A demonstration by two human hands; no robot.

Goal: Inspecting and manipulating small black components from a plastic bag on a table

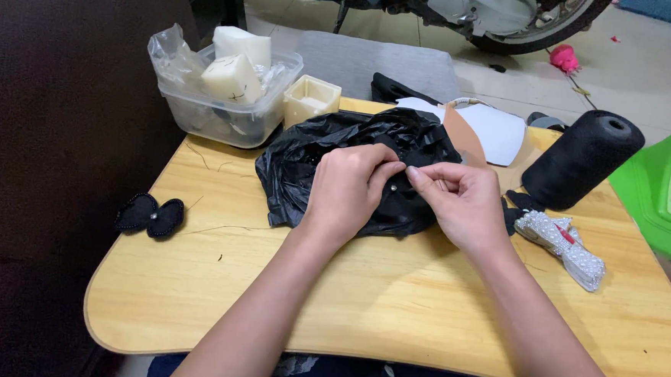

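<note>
Pinching a small black fabric piece (393, 190) over the crumpled black plastic bag (330, 154), our left hand (345, 189) and right hand (461, 203) both grasp it; black thread cone (582, 158) right of bag.

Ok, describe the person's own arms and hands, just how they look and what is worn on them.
Both forearms are bare, with no sleeves in view. The left hand and right hand wear no gloves, and no rings, watch or bracelets show. Fingernails look short and unpainted.
</note>
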